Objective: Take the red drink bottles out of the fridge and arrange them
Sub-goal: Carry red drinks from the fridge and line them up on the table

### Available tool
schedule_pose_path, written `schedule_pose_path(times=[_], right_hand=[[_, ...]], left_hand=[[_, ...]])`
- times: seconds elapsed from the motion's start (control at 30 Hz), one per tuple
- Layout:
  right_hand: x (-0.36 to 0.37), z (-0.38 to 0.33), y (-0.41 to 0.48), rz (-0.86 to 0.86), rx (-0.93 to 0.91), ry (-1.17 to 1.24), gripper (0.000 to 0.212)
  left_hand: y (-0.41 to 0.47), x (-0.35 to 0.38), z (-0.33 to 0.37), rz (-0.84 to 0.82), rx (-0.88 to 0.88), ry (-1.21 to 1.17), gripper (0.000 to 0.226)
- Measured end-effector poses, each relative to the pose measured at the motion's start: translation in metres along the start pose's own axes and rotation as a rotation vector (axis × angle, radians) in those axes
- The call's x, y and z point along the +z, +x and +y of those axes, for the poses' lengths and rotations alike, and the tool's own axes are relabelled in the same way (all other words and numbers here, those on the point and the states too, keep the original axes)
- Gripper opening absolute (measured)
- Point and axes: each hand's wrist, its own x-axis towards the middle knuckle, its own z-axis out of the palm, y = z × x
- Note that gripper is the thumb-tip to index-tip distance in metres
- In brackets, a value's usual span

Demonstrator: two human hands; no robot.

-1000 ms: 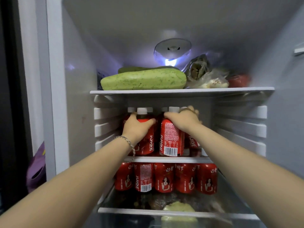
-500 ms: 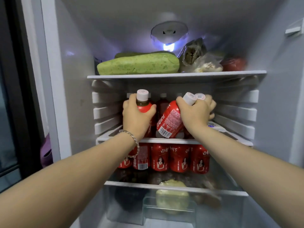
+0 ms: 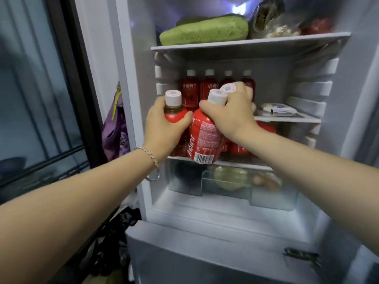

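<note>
My left hand (image 3: pixel 164 128) grips one red drink bottle (image 3: pixel 174 113) with a white cap, held upright in front of the fridge. My right hand (image 3: pixel 231 113) holds two red bottles by their necks; the nearer one (image 3: pixel 203 138) tilts towards me with its barcode low, and only the cap of the second (image 3: pixel 228 88) shows. Several more red bottles (image 3: pixel 209 89) stand in a row at the back of the middle shelf (image 3: pixel 287 119). Further red bottles (image 3: pixel 240 148) on the shelf below are mostly hidden behind my hands.
A long green gourd (image 3: pixel 205 31) and bagged food (image 3: pixel 274 23) lie on the top shelf. A white packet (image 3: pixel 279 109) rests on the middle shelf's right. A clear crisper drawer (image 3: pixel 229 183) holds vegetables. A purple bag (image 3: pixel 117 132) hangs left of the fridge, beside a dark window.
Both hands have pulled back out of the fridge with their bottles, leaving the back row exposed. The view has shifted down and left.
</note>
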Motion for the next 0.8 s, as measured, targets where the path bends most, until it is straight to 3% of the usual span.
schedule_pose_path(times=[0.2, 0.37, 0.57, 0.8], right_hand=[[0.044, -0.028, -0.104, -0.259, 0.168, 0.078, 0.027], [0.076, -0.051, -0.190, -0.542, 0.169, 0.099, 0.028], [0.113, -0.077, -0.280, -0.870, 0.067, 0.163, 0.032], [0.136, -0.138, -0.362, -1.128, -0.220, 0.290, 0.064]], left_hand=[[-0.091, -0.086, -0.030, -0.058, -0.189, 0.099, 0.030], [-0.177, -0.160, -0.044, -0.092, -0.349, 0.215, 0.028], [-0.282, -0.232, -0.034, 0.109, -0.519, 0.352, 0.028], [-0.368, -0.301, 0.011, 0.420, -0.594, 0.533, 0.033]])
